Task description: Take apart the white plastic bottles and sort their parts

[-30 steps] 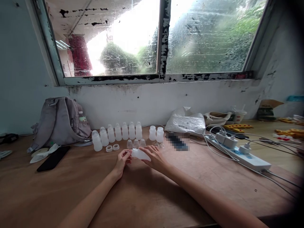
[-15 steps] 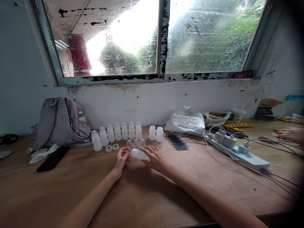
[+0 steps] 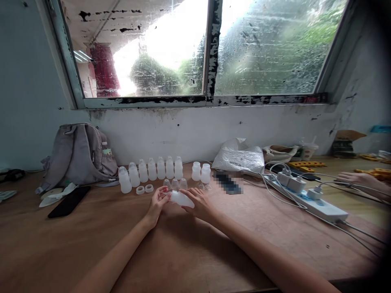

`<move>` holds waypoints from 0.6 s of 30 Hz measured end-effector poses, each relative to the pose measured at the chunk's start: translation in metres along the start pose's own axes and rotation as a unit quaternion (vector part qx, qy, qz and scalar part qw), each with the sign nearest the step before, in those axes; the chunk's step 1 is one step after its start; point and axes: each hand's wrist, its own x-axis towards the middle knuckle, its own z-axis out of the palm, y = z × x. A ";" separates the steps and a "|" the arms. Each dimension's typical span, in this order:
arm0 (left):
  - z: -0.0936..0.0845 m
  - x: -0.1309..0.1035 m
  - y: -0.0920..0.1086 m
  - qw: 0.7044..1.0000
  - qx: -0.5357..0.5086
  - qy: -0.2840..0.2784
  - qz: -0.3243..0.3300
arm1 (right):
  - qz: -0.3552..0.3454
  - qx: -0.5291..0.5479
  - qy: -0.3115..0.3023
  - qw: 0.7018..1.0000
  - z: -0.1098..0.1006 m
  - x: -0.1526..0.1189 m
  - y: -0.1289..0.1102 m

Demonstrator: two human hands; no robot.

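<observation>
A translucent white baby bottle (image 3: 183, 199) lies on its side in the grip of my right hand (image 3: 198, 202), its mouth facing left. At that mouth, my left hand (image 3: 157, 205) pinches a small clear part, mostly hidden by the fingers. Just behind my hands stand several clear domed caps (image 3: 174, 184). White collar rings (image 3: 149, 188) lie to the left of them. Behind, several capped bottles (image 3: 152, 169) form a row, while two uncapped bottles (image 3: 205, 173) stand to the right. Small clear pieces (image 3: 208, 187) rest in front of these two.
At the left are a grey backpack (image 3: 79, 154) and a black phone (image 3: 69, 202). A silver bag (image 3: 240, 154) leans by the wall. On the right lies a power strip (image 3: 324, 207) with cables, and another person's hand (image 3: 356, 179) reaches in there.
My left fingers have shifted slightly at the bottle's mouth, and more of the neck shows. At the right, the other person's hand has moved left, towards the cables.
</observation>
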 end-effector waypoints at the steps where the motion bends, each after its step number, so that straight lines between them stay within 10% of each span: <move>1: 0.000 0.000 -0.002 1.000 -0.003 -0.004 -0.027 | -0.001 0.003 -0.002 1.000 0.000 0.000 -0.001; 15: 0.006 -0.005 -0.003 0.994 -0.038 -0.052 -0.092 | 0.063 0.137 0.009 0.988 -0.003 0.001 -0.014; 18: 0.006 -0.008 -0.001 0.995 -0.045 -0.070 -0.060 | 0.120 0.295 -0.042 0.947 -0.008 0.002 -0.017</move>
